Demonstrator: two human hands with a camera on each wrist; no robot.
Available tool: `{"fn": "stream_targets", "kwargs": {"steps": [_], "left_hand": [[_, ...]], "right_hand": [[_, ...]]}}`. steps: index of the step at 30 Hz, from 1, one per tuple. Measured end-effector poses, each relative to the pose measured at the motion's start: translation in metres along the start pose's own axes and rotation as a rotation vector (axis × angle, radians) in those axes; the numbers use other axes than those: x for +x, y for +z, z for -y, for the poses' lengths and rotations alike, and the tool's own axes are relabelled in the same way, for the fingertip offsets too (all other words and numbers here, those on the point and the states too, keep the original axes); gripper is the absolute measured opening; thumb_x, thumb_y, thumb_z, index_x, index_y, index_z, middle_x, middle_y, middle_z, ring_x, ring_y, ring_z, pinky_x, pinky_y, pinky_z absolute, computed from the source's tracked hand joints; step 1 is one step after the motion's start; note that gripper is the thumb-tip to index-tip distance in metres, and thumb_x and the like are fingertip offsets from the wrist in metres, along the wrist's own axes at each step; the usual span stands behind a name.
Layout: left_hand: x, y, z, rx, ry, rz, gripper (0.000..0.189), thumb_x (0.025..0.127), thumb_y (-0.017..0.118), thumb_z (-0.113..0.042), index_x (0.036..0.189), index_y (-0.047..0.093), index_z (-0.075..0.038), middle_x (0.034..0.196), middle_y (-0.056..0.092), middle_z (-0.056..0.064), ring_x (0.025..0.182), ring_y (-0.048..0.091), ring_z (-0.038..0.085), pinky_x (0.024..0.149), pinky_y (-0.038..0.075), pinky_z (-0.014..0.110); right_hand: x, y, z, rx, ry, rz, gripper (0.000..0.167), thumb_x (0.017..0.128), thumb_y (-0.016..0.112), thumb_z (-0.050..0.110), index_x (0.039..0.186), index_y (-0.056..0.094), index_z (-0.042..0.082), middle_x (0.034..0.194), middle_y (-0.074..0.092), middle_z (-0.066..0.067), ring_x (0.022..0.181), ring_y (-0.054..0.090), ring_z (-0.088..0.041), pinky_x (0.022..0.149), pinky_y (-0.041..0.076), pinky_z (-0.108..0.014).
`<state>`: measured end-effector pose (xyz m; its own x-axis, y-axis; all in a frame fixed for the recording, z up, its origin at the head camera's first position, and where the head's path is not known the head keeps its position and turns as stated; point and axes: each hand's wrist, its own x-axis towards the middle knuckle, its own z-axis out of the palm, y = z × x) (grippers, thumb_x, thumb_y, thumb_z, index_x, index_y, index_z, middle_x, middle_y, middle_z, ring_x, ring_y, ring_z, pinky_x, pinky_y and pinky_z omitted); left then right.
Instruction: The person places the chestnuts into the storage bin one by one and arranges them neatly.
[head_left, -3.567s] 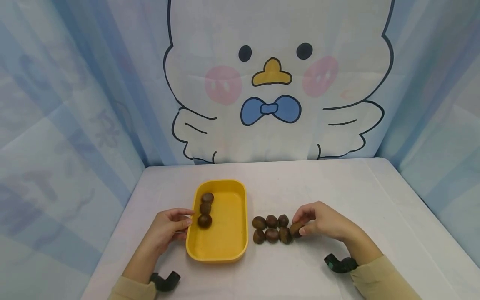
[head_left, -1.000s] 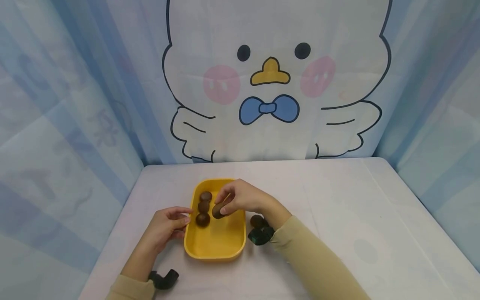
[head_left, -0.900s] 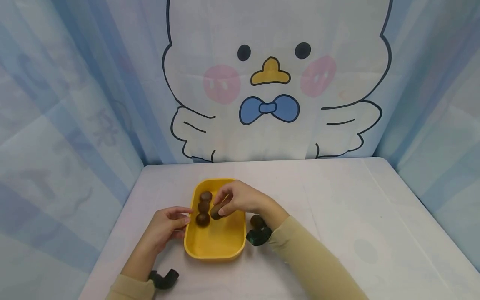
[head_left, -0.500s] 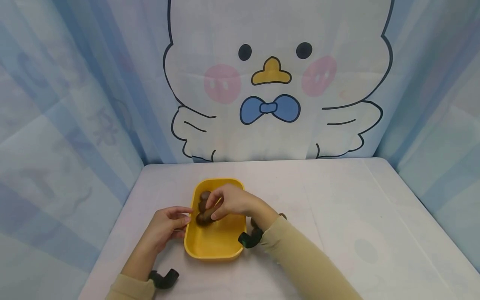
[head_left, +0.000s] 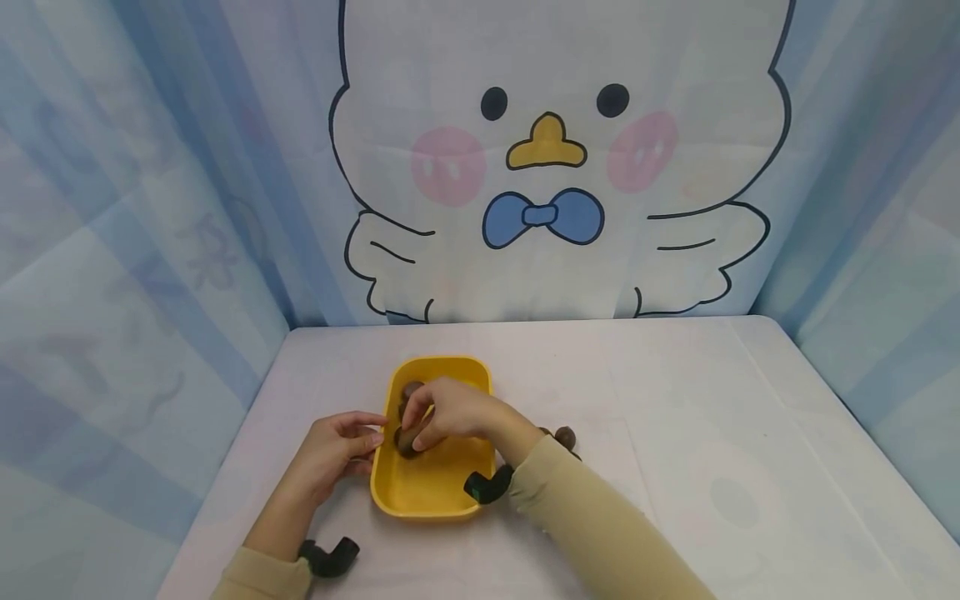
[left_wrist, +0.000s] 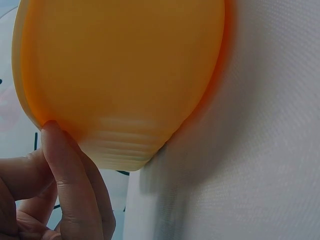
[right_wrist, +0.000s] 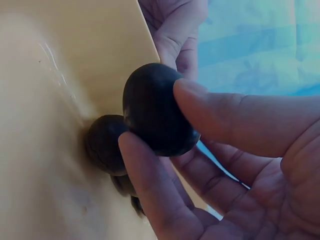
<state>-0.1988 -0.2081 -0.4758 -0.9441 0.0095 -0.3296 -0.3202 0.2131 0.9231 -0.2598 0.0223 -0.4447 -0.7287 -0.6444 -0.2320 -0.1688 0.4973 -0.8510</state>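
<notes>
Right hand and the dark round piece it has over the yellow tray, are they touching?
Touching. The right wrist view shows it: the right hand pinches the dark round piece between thumb and fingertip.

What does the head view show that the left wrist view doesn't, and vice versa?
Head only: the right hand pinching a brown oval piece inside the yellow tray, more pieces on the table, and a printed blue bow tie.
Left wrist only: pale bands on the tray's outer side.
Both: the left hand touching the tray, the table, and part of the printed backdrop.
</notes>
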Motion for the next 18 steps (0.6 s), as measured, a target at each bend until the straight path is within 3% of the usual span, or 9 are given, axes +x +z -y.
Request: {"fn": "stream_targets", "kwargs": {"steps": [7, 18], "left_hand": [[0.0, 0.0, 0.0, -0.015, -0.003, 0.004, 0.036, 0.099, 0.073, -0.005, 0.134, 0.071, 0.001, 0.098, 0.076, 0.007, 0.068, 0.069, 0.015, 0.065, 0.065, 0.027], [0.0, -0.001, 0.0, -0.008, 0.004, 0.004, 0.035, 0.099, 0.073, -0.004, 0.134, 0.071, 0.0, 0.095, 0.076, 0.005, 0.068, 0.069, 0.016, 0.067, 0.066, 0.027]], "right_hand": [[0.003, 0.006, 0.005, -0.014, 0.038, -0.012, 0.019, 0.086, 0.089, 0.003, 0.091, 0.078, 0.017, 0.097, 0.073, 0.001, 0.083, 0.066, -0.017, 0.076, 0.062, -0.026], [0.009, 0.015, 0.009, -0.049, 0.045, 0.012, 0.019, 0.085, 0.088, -0.002, 0.091, 0.079, 0.013, 0.09, 0.075, 0.001, 0.081, 0.07, -0.014, 0.078, 0.064, -0.024]]}}
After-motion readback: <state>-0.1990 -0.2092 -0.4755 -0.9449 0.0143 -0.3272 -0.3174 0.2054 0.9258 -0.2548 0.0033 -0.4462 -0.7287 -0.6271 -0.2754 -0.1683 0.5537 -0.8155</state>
